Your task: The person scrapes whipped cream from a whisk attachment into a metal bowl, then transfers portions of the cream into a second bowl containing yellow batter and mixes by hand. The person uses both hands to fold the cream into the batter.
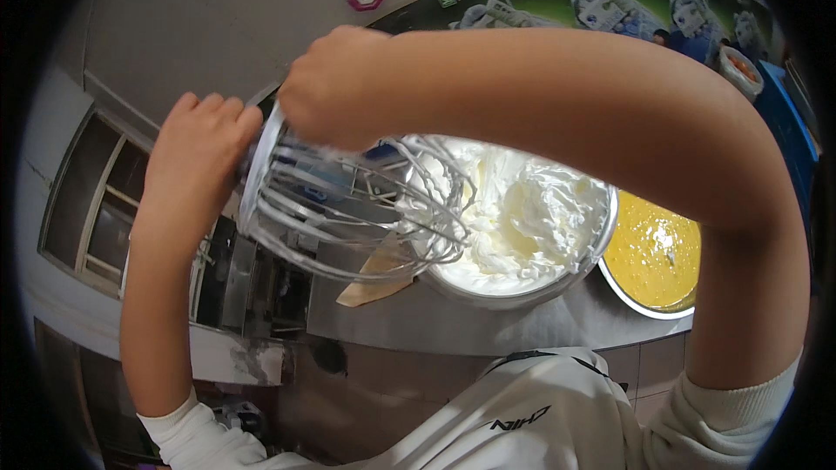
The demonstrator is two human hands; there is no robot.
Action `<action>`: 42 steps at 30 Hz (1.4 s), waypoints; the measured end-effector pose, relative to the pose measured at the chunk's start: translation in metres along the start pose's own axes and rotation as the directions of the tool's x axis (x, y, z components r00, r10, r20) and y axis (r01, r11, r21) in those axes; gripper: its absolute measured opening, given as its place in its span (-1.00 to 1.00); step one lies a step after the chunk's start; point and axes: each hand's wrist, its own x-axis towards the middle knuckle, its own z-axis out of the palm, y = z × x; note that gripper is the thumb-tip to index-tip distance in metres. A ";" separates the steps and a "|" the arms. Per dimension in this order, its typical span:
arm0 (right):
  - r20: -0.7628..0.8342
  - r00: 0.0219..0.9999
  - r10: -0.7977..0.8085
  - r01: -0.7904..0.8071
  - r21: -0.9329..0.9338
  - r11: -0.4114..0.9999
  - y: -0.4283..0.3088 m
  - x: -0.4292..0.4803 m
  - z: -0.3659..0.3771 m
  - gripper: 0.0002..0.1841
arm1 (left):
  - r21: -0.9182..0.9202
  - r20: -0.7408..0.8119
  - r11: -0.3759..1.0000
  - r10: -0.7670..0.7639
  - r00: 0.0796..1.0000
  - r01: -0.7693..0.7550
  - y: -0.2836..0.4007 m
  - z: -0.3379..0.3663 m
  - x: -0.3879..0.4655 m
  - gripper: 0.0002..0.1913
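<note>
A large wire balloon whisk (pixel 353 222), apparently from a mixer, is held sideways in the air with its rounded wire end over a metal bowl (pixel 516 300). Whipped white cream (pixel 555 209) fills the bowl, and some clings to the wires. My left hand (pixel 199 143) is closed around the whisk's hub end, behind its pale ring. My right hand (pixel 336 88) is curled like a fist against the ring and upper wires. Its fingers are turned away and slightly blurred, so their hold is hidden. My right forearm crosses above the bowl.
A second bowl (pixel 646 310) holding yellow batter (pixel 653 254) stands right of the cream on the metal table (pixel 392 320). A flat tan piece (pixel 372 277) lies left of the cream bowl. A white container (pixel 741 75) with orange-brown contents is at the far right.
</note>
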 end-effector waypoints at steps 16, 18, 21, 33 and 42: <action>-0.288 0.860 0.421 -0.317 0.345 0.883 0.030 -0.104 0.080 -0.60 | -0.205 -0.113 0.971 -0.146 0.983 0.120 0.001 -0.028 -0.026 -0.78; -0.427 0.789 0.441 -0.249 0.433 0.866 0.024 -0.111 0.109 -0.56 | -0.202 -0.158 0.975 -0.130 0.979 0.097 0.004 -0.028 -0.029 -0.79; -0.474 0.728 0.496 -0.204 0.540 0.816 0.015 -0.114 0.143 -0.52 | -0.093 -0.133 0.987 -0.140 0.981 0.128 0.009 -0.025 -0.034 -0.79; 0.040 0.880 0.473 -0.395 0.615 0.683 0.010 -0.129 0.172 -0.56 | -0.106 -0.233 0.973 -0.223 0.947 0.203 0.000 0.002 -0.082 -0.86; 0.337 0.734 0.589 -0.645 0.616 0.451 0.057 -0.135 0.087 -0.66 | -0.070 -0.310 0.980 -0.201 0.929 0.189 -0.012 0.016 -0.098 -0.86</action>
